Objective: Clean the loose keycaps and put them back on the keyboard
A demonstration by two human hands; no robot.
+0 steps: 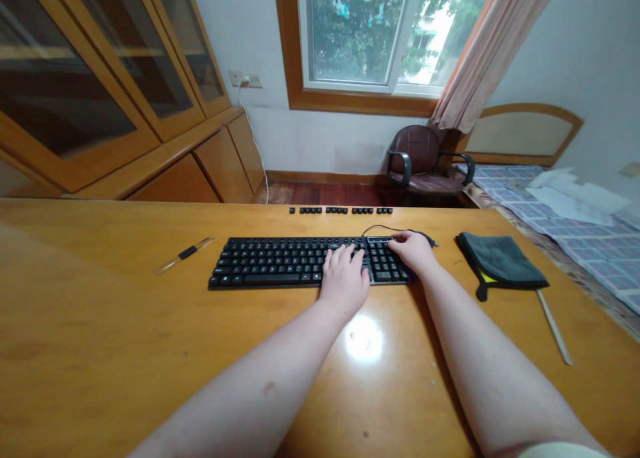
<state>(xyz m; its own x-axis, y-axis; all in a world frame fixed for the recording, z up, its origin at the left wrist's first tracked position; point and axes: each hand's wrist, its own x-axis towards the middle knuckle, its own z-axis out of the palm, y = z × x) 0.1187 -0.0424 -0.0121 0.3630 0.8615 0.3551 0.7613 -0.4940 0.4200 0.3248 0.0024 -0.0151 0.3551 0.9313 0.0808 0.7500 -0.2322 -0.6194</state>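
Note:
A black keyboard [270,263] lies flat on the wooden desk [125,351]. Its top row shows small stubs where keycaps sit on the other rows. My left hand [346,275] rests over the right part of the letter keys, fingers spread and touching the keyboard. At the upper right corner, by the number pad, my right hand [415,250] has thumb and fingertips drawn together; what they pinch, if anything, is too small to tell. Beyond the keyboard, loose black keycaps [336,211] stand in a line of small groups along the desk's far edge.
A clear tool with a black middle [188,252] lies left of the keyboard. To the right are a folded grey cloth [505,258] and a thin white stick [555,328]. The keyboard's cable [380,227] curls behind it. A chair [420,155] stands past the desk.

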